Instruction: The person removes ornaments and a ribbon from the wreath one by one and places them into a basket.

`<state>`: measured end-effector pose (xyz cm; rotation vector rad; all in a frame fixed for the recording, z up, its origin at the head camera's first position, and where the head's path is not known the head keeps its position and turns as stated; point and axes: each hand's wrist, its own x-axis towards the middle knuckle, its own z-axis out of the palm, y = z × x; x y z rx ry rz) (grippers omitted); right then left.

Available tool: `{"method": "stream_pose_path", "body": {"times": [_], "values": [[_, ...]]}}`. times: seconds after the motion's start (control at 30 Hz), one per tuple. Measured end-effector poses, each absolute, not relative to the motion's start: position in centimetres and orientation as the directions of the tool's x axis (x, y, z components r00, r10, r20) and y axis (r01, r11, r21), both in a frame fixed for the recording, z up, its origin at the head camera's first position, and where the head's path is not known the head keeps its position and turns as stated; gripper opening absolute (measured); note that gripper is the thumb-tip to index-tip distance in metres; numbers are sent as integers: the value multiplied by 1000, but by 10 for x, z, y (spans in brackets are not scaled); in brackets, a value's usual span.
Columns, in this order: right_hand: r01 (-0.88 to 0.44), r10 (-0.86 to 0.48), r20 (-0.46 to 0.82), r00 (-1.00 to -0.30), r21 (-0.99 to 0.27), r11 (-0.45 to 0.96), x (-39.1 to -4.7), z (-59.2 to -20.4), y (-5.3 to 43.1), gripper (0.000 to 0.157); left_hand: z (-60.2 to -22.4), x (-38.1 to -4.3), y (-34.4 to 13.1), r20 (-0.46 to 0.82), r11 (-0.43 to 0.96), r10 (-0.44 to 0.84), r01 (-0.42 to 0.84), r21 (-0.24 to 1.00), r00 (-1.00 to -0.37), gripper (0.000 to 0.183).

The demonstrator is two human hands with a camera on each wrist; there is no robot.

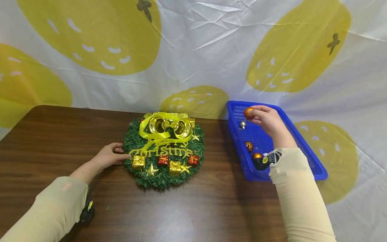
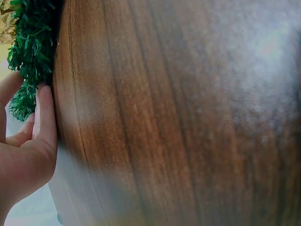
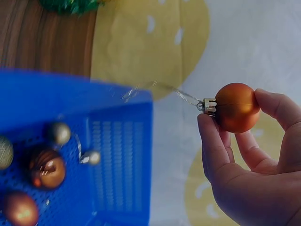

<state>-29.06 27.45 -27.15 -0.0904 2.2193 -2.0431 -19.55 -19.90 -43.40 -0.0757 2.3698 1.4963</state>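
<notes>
A green tinsel Christmas wreath [image 1: 160, 181] lies on the wooden table, decorated with gold bells [image 1: 182, 128], a yellow ribbon, gold lettering and small gift boxes. My left hand [image 1: 109, 156] grips its left edge; the left wrist view has the green tinsel [image 2: 35, 54] between thumb and fingers. Over the far part of the blue basket [image 1: 237, 143], my right hand [image 1: 267, 120] pinches an orange Christmas ball [image 3: 237, 107]. A silver cap and a loop of thin cord [image 3: 186, 96] extend from the ball in the right wrist view.
Inside the basket lie several other ornaments, among them a small silver ball [image 1: 243, 124] and a brown ball [image 1: 249, 146]. The basket stands at the table's right side. A white cloth with yellow fruit prints [image 1: 193, 43] hangs behind the table.
</notes>
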Motion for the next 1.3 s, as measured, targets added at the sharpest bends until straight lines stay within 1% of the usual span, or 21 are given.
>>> {"method": "stream_pose_path", "body": {"times": [0.13, 0.27, 0.43, 0.5, 0.57, 0.63, 0.73, 0.8, 0.87, 1.0, 1.07, 1.13, 1.17, 1.27, 1.3], "values": [[72, -98, -79, -992, -995, 74, -292, -278, 288, 5, -434, -195, -199, -312, 447, 131, -224, 866, -941, 79], [100, -72, -106, -992, -991, 90, -292, -285, 300, 9, -433, -195, -198, -314, 449, 130, -227, 864, -940, 79], [147, -55, -158, -986, -975, 165, -293, -292, 310, 5, -433, -195, -198, -315, 447, 134, -226, 865, -940, 79], [165, -54, -178, -983, -969, 185, -294, -295, 313, 7, -433, -195, -198, -316, 445, 136, -227, 866, -939, 79], [173, -67, -189, -980, -965, 197, -294, -297, 316, 5, -432, -194, -198, -316, 441, 138, -227, 868, -939, 79], [170, -78, -193, -978, -956, 239, -294, -300, 319, 5, -432, -194, -198, -314, 439, 139, -225, 869, -939, 79], [177, -86, -209, -974, -942, 287, -294, -302, 323, 11, -433, -194, -198, -311, 439, 140, -222, 871, -940, 79], [191, -72, -227, -971, -923, 333, -293, -303, 324, 8, -433, -195, -198, -308, 440, 142, -219, 871, -941, 79], [222, -57, -253, -966, -922, 318, -293, -304, 324, 16, -433, -195, -199, -308, 440, 142, -219, 871, -941, 79], [252, -56, -283, -958, -915, 316, -292, -306, 325, 25, -432, -194, -198, -307, 444, 141, -217, 869, -941, 79], [255, -58, -290, -955, -908, 331, -292, -307, 326, 21, -432, -194, -198, -309, 447, 138, -219, 868, -941, 79], [254, -56, -296, -954, -889, 380, -292, -308, 326, 9, -431, -194, -198, -310, 448, 136, -221, 866, -941, 79], [259, -45, -300, -953, -883, 392, -292, -309, 326, 9, -431, -194, -198, -311, 448, 136, -222, 866, -941, 79], [289, -7, -325, -946, -852, 436, -293, -312, 326, 43, -431, -194, -198, -314, 449, 135, -224, 865, -940, 79], [303, 8, -335, -942, -839, 451, -293, -312, 326, 52, -431, -194, -198, -313, 447, 135, -224, 866, -940, 79]]}}
